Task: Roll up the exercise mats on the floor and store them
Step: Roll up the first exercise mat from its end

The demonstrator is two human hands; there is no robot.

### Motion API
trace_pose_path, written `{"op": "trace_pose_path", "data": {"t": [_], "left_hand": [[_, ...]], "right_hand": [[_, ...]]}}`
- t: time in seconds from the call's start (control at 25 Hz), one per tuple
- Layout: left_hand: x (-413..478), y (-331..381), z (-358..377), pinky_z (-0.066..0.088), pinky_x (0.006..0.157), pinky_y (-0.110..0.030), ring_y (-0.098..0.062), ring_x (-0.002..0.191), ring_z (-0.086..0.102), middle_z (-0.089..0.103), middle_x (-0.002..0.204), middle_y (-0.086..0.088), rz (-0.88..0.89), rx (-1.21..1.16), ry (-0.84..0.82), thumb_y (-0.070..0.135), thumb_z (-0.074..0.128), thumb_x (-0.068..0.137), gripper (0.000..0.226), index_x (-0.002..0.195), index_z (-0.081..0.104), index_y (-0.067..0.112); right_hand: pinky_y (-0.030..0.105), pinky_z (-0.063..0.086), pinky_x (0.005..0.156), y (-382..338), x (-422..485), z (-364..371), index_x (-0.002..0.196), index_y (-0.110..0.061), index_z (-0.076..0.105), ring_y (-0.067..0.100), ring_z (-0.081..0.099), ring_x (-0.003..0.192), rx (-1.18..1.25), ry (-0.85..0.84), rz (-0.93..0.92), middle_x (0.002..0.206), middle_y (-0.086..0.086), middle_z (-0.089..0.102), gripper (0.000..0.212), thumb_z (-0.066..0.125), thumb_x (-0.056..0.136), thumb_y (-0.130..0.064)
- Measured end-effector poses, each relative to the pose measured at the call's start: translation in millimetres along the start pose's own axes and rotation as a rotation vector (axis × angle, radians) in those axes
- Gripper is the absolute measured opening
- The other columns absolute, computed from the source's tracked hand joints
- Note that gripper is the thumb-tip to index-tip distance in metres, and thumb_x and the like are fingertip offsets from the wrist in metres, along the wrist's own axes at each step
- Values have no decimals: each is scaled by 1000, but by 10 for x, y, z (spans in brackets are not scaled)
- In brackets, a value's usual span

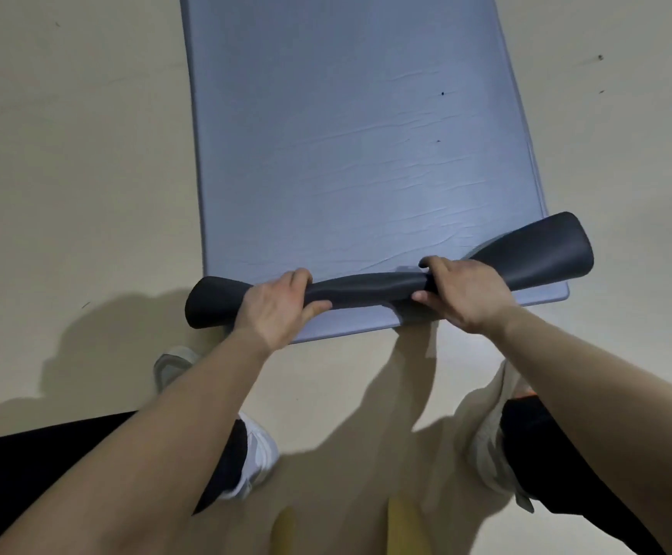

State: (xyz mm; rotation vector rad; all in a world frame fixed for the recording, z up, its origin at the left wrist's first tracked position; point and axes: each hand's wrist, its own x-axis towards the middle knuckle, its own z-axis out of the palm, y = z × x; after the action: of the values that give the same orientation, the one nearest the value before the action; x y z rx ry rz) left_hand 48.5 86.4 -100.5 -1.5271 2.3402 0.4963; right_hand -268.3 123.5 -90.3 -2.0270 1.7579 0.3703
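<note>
Across the frame's centre, a blue-grey exercise mat (350,154) lies flat on the floor, creased, its near end rolled into a dark tube (366,288) with flared ends. Left hand (278,304) and right hand (460,292) each grasp the tube's pinched middle.

Far end of mat (346,134) past top edge; 2 blurred yellow shapes (404,528) below

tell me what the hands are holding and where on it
Both the left hand and right hand grip the dark rolled mat either side of its middle.
</note>
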Motion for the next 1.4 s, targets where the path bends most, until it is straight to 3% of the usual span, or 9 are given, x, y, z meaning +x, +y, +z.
{"op": "trace_pose_path", "data": {"t": [0.28,0.4,0.48,0.6,0.68,0.84,1.12,1.24,1.4], "left_hand": [[662,-285,-438,40,77,-39,-30,103,58,65,118,-8,-71,-109,-292,76,33,93,60,117,56,25],[911,-298,-360,36,83,-40,-28,108,60,68,117,-3,-112,4,-269,76,29,94,61,120,59,30],[942,-272,-282,35,89,-44,-28,108,57,66,115,-3,-157,125,-140,76,30,93,61,118,62,31],[739,-75,-62,39,85,-45,-31,98,55,62,107,-8,-166,107,357,64,54,91,50,115,64,22],[566,32,101,42,91,-48,-35,105,56,63,115,-10,-95,10,497,63,56,90,56,122,64,18],[545,-56,149,27,118,-47,-34,137,41,46,147,-9,2,136,196,71,68,76,95,152,38,22],[567,-260,-456,47,89,-38,-21,110,59,62,124,7,72,-114,-170,65,75,75,74,138,46,41],[664,-265,-521,46,83,-35,-19,105,61,65,117,13,66,-200,-350,59,81,72,68,131,53,43],[887,-373,-713,49,95,-37,-20,109,65,70,108,14,-5,-407,-442,52,84,72,58,125,62,43]], "right_hand": [[39,39,81,1,713,-375,98,-24,55,30,55,95,98,-305,120,114,9,69,44,44,99,-67],[45,39,93,-51,661,-206,109,-20,64,35,59,101,-9,193,102,108,11,69,50,48,95,-65],[54,37,104,-174,376,55,124,-13,63,41,55,115,-83,398,47,125,17,63,68,54,87,-69],[60,21,120,-101,273,251,152,-5,39,47,33,143,-231,187,-12,154,24,39,118,63,68,-85],[56,24,120,10,553,129,148,-7,42,43,39,138,-241,168,-44,147,20,47,111,50,73,-89],[49,34,112,98,884,-153,135,-15,53,35,55,117,-214,96,-118,126,10,62,101,20,78,-91],[40,50,86,7,733,-342,119,-21,60,29,64,98,9,-167,-29,109,5,70,109,15,63,-103],[56,31,114,-158,312,-52,140,-23,52,36,57,119,-26,-1,40,128,10,63,105,16,74,-97],[69,7,116,-310,191,40,160,-26,23,39,30,146,-69,-22,111,155,16,37,110,17,73,-93]]}}
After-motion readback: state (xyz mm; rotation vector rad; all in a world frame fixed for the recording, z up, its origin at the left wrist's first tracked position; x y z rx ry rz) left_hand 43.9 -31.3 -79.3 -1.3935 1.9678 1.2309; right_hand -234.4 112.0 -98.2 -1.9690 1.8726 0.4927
